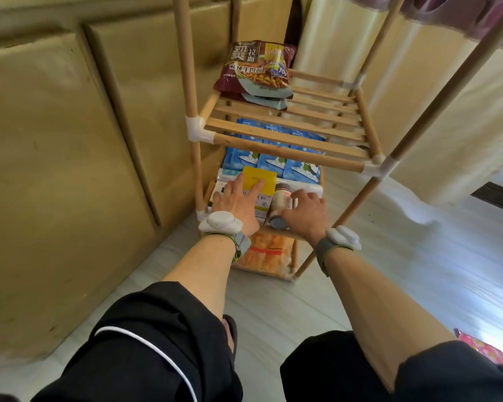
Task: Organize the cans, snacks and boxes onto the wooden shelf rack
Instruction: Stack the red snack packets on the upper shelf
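Looks like the shelving step: the right hand (302, 214) is wrapped around a small cream-labelled round can (280, 204) lying on the bamboo shelf rack (288, 140), left hand (235, 198) spread flat on the yellow cardboard box (259, 181) just beside it, so next is probably nudging both snug.

Padded tan wall panels (55, 169) left; pale floor (389, 271); cream curtain (447, 126) right.

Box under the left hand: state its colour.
Yellow box, clearest in the head view, under the left hand.
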